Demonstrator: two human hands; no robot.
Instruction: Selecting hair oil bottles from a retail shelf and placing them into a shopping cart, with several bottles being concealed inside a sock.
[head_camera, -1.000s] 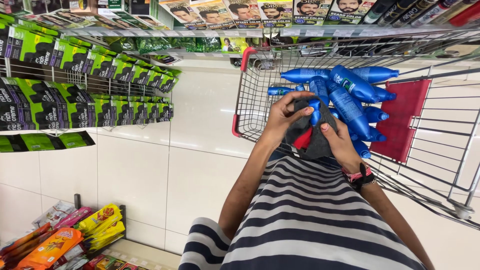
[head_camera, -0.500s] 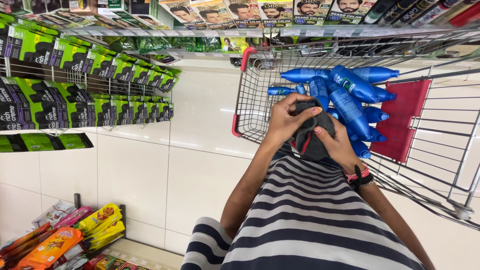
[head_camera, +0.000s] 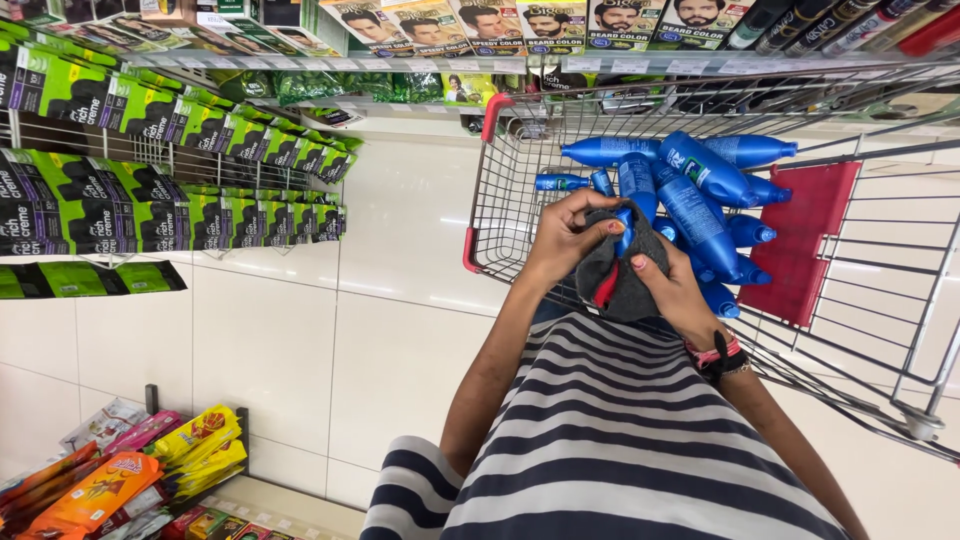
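Our fingers (head_camera: 600, 228) are clenched on a grey cloth (head_camera: 625, 275): the left hand (head_camera: 562, 240) grips its upper left side, and the right hand (head_camera: 678, 290) clasps its right side, so the cloth sits bunched between both hands. A strip of red shows in a fold at its lower middle, and a blue bottle tip pokes out at its top.

We take the cart (head_camera: 905, 330) as our landmark. It is a wire cart with a red handle end on its near left corner and a red flap (head_camera: 812, 235) lying inside along its right side. The cloth and both hands hover over the cart's near edge, just above the load.

Left of the cart, a white tiled floor (head_camera: 300, 330) spreads out, and beyond it a rack holds rows of green and black boxes (head_camera: 150, 120). Above the cart's far edge runs a shelf of boxes with printed faces (head_camera: 520, 22).

Inside the cart, a heap of blue bottles (head_camera: 700, 200) lies on its side, touching the cloth. Well to the lower left of the cart, yellow and orange packets (head_camera: 150, 460) lie in a low display.

On our right wrist, near the cart's front rim, sits a dark band (head_camera: 722, 358). Our striped shirt (head_camera: 620, 440) fills the view below the cart.
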